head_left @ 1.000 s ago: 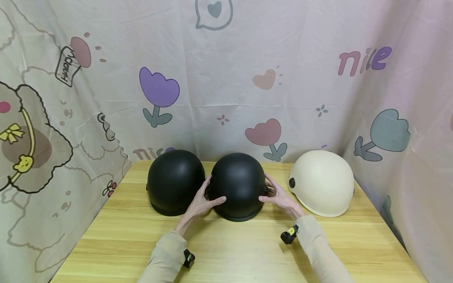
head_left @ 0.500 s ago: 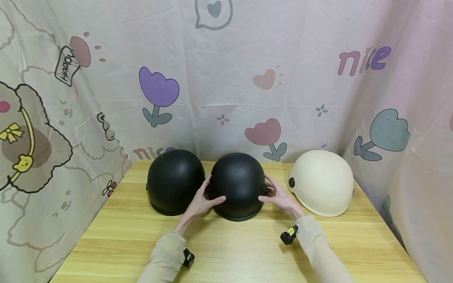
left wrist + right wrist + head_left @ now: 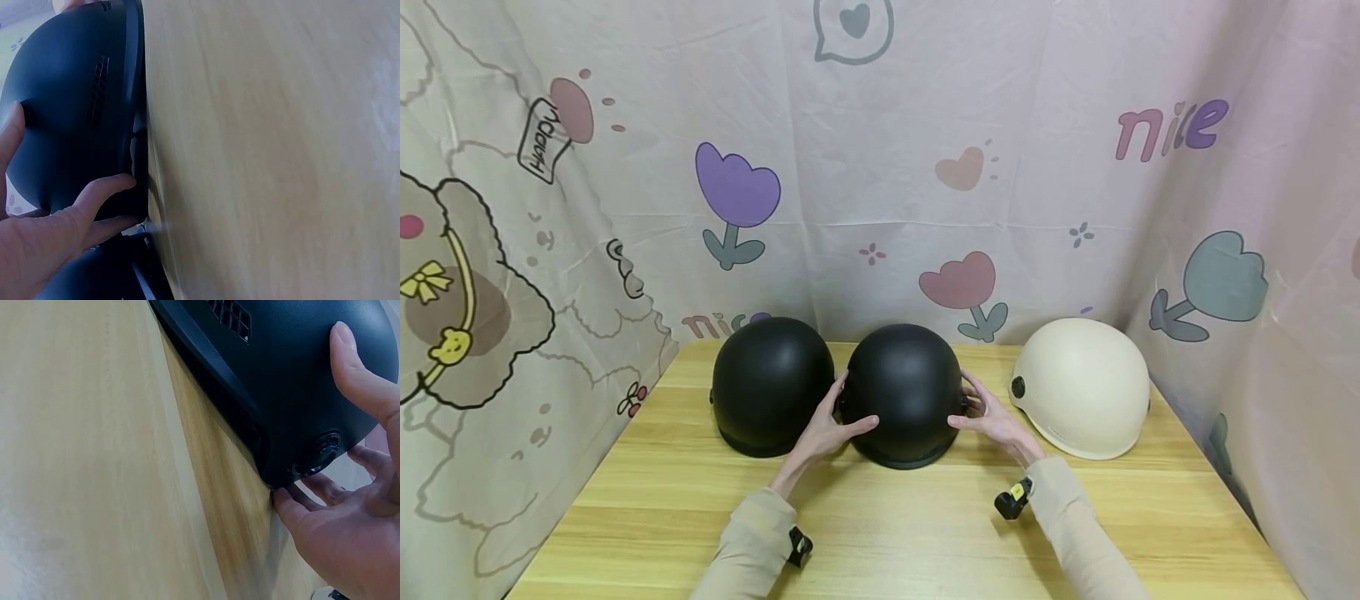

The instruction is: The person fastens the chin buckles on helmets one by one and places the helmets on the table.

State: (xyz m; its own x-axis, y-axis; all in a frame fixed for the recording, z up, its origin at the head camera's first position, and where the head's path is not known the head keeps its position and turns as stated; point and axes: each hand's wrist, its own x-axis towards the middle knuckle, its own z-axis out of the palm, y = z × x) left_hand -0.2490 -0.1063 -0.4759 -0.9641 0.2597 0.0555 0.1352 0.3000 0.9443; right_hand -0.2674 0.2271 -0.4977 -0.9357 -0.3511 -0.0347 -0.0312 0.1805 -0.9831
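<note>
A matte black helmet [image 3: 906, 375] sits dome up on the wooden table, between both hands. My left hand [image 3: 822, 432] grips its left side, thumb across the front of the shell. In the left wrist view, fingers of that hand [image 3: 47, 244] reach the lower rim beside a slotted vent. My right hand [image 3: 997, 421] holds the opposite side in the same way. The right wrist view has its thumb pressed on the shell [image 3: 294, 369] and the other fingers beneath, near a round dial [image 3: 319, 453]. Parts of the far fingers are hidden behind the helmet.
A second black helmet [image 3: 771, 387] stands close on the left, almost against the held one. To the right is a cream helmet [image 3: 1086, 387] with a black side knob. A printed curtain [image 3: 880, 183] hangs behind the wooden table [image 3: 902, 533].
</note>
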